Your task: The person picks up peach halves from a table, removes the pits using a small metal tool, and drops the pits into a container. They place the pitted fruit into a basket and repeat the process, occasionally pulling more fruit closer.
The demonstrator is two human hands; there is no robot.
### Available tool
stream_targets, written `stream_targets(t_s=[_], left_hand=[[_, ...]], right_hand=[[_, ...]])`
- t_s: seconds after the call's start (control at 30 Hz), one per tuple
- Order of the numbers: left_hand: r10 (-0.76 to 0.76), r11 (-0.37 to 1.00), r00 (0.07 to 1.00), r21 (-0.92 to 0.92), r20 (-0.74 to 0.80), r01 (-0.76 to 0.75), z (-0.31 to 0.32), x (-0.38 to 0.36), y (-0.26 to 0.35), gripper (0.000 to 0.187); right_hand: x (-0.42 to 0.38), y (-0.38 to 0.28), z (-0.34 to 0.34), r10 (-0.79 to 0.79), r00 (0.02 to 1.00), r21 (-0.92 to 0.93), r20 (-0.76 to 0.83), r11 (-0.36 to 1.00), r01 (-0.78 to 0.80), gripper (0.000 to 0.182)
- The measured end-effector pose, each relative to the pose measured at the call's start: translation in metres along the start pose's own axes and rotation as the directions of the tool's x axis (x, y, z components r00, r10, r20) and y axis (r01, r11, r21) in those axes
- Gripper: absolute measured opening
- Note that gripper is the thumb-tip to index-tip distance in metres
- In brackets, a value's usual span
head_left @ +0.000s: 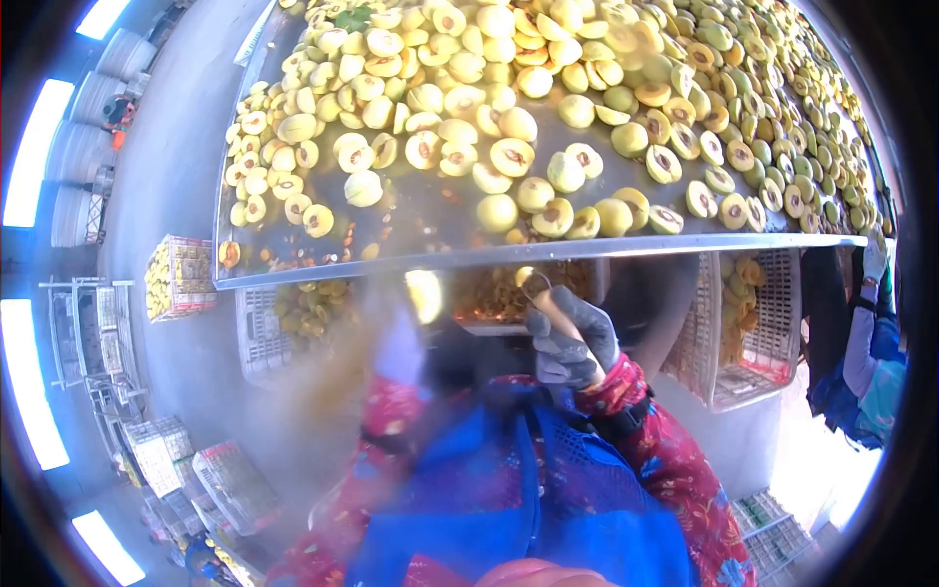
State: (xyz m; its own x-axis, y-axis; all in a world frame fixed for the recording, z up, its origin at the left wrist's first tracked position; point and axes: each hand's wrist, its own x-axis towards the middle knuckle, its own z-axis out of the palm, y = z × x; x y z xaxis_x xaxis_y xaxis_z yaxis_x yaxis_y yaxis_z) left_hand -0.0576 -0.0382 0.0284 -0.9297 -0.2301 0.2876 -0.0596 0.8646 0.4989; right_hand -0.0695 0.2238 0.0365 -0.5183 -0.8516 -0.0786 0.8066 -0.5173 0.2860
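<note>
My right hand (pixel 577 342), in a grey glove, is closed around the wooden handle of a pitting tool (pixel 562 321). The tool's thin metal loop points up toward the table edge. My left hand (pixel 396 338) wears a pale purple glove and is smeared by motion and glare. At its fingertips is a bright yellow half of a stone fruit (pixel 424 295). Both hands are just below the near rim of a metal table (pixel 440 220). Many halved yellow-green stone fruits (pixel 513 157) cover it, several showing brown pits or hollows.
Under the table edge stand plastic crates with fruit, one at the left (pixel 259 333) and one at the right (pixel 773 333). Another filled crate (pixel 191 277) stands on the floor beside the table. A co-worker's sleeve (pixel 861 338) shows at far right. Stacked crates (pixel 235 484) lie lower left.
</note>
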Motion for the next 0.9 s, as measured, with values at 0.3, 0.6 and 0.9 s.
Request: stream_targets(t_s=[0.3, 0.6, 0.9], left_hand=[[-0.240, 0.880, 0.963, 0.445, 0.120, 0.164, -0.032, 0.158, -0.044, 0.056], [-0.087, 0.699, 0.717, -0.470, 0.692, 0.539, 0.037, 0.157, -0.066, 0.043], [0.095, 0.510, 0.813, -0.729, 0.575, 0.457, 0.030, 0.053, 0.021, 0.046]], right_hand=[[0.011, 0.006, 0.026, -0.275, 0.858, -0.768, -0.435, 0.610, -0.194, 0.049], [0.012, 0.003, 0.020, -0.512, 0.807, -0.944, -0.295, 0.285, -0.165, 0.032], [0.062, -0.008, 0.047, -0.684, 0.697, -0.862, 0.216, -0.469, -0.193, 0.061]])
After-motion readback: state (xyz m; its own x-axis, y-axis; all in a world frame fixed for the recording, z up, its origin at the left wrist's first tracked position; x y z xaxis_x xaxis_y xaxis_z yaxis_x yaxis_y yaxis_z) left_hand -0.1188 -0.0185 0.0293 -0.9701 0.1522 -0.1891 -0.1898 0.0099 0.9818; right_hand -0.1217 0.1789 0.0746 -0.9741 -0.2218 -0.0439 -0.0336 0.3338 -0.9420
